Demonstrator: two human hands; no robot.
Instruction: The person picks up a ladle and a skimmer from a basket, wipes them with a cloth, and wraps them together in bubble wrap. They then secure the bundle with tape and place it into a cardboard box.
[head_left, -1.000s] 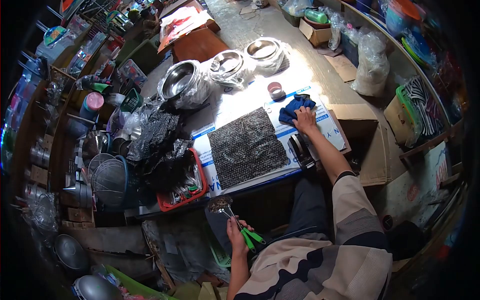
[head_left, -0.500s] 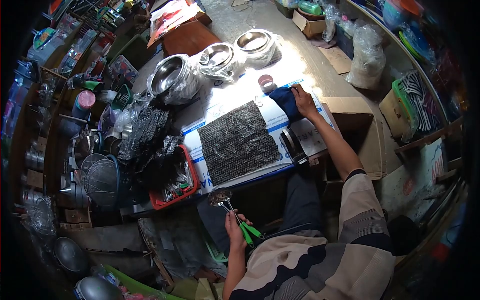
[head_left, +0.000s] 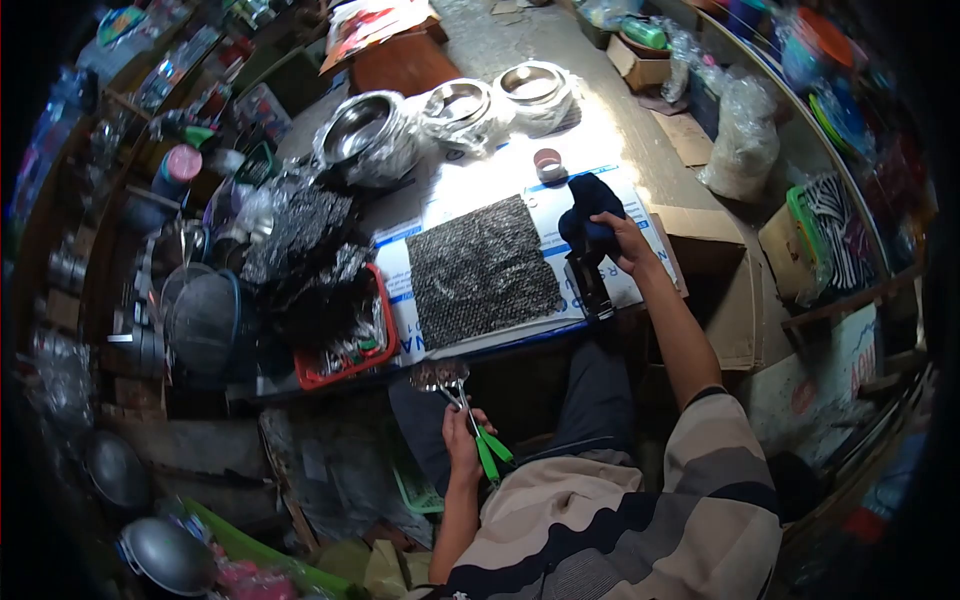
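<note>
My left hand [head_left: 462, 440] is closed around the metal shafts of a pair of green-handled skimmers [head_left: 488, 455]. Their round, perforated-looking heads point toward the table's near edge. Over the right side of the table, my right hand [head_left: 624, 242] grips a dark blue cloth [head_left: 590, 205], which hangs bunched from the fingers. Just below that cloth stands a black tape dispenser [head_left: 592, 290], partly covered by it. A sheet of black bubble wrap [head_left: 485, 275] lies flat on the white, blue-printed board [head_left: 400, 262] between my hands.
A roll of tape [head_left: 548, 166] sits beyond the cloth. Several plastic-wrapped steel bowls [head_left: 458, 108] line the far side. At left, a red basket [head_left: 385, 315] holds small items beside crumpled black wrap [head_left: 300, 235]. A cardboard box [head_left: 715, 300] stands to the right.
My right hand has lifted the blue cloth off the board and drawn it nearer, over the tape dispenser. The skimmers stay in my left hand, slightly turned. The whole view has shifted a little.
</note>
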